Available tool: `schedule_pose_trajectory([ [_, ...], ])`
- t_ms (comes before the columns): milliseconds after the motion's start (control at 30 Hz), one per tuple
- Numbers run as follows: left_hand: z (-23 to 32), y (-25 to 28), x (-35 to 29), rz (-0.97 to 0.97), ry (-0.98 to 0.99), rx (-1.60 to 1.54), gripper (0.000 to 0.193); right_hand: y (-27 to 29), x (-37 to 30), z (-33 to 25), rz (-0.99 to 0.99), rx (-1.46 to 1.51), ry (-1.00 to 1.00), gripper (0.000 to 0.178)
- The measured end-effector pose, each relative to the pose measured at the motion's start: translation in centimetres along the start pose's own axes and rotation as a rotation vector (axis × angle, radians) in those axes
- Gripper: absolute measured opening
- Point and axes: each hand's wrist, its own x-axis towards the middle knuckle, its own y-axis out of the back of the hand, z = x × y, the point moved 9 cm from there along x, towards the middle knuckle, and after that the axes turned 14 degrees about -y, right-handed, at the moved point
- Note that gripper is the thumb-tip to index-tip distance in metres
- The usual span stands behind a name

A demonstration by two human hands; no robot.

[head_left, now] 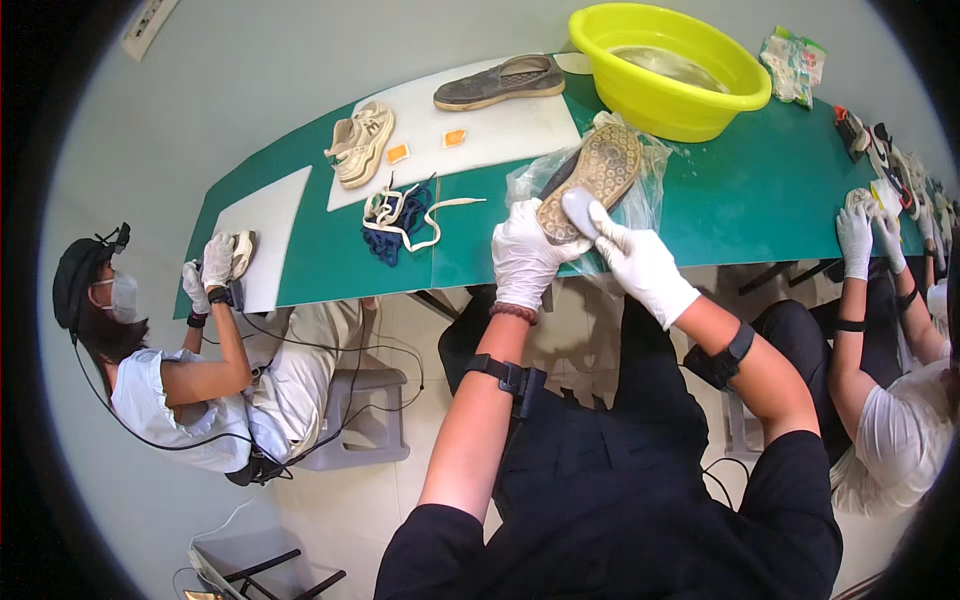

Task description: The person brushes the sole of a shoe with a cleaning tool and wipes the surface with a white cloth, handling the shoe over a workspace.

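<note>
A dark shoe (607, 172) is held with its tan, patterned sole facing up. My left hand (525, 252), in a white glove, is closed round its near end. In my gloved right hand (645, 265) is a rounded, pale-grey thing that looks like a small brush (580, 208). It lies against the near part of the sole; its underside is hidden. Crumpled clear plastic (650, 185) spreads beneath the shoe at the table's front edge. The matching dark slip-on shoe (500, 85) stands on a white board at the back.
Behind the shoe, a yellow basin (690, 90) holds water. Left of it are a pale sneaker (360, 145), orange packets (454, 138), and white and navy laces (402, 220) on the green table (470, 225). Co-workers sit at left and right; a soft package (793, 65) lies beyond the basin.
</note>
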Motion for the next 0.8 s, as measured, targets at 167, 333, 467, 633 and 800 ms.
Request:
schedule_pose_trajectory([
  [167,0.3,0.2,0.1,0.054,-0.051,0.023,0.077,3.8,6.0,3.4,0.103,-0.187,-0.196,0.043],
  [333,-0.1,-0.1,0.0,0.024,0.014,0.004,0.077,4.4,7.9,5.3,0.280,-0.152,-0.256,0.042],
  [467,-0.9,-0.3,-0.5,0.025,0.027,-0.010,0.077,-0.7,1.3,-1.0,-0.051,-0.127,-0.147,0.045],
  [633,-0.6,-0.8,-0.2,-0.042,0.006,0.004,0.078,0.4,1.6,-1.5,-0.111,-0.166,0.000,0.037],
  [800,0.1,0.2,-0.2,0.015,0.024,-0.027,0.076,3.0,7.8,0.8,0.082,-0.345,-0.108,0.033],
])
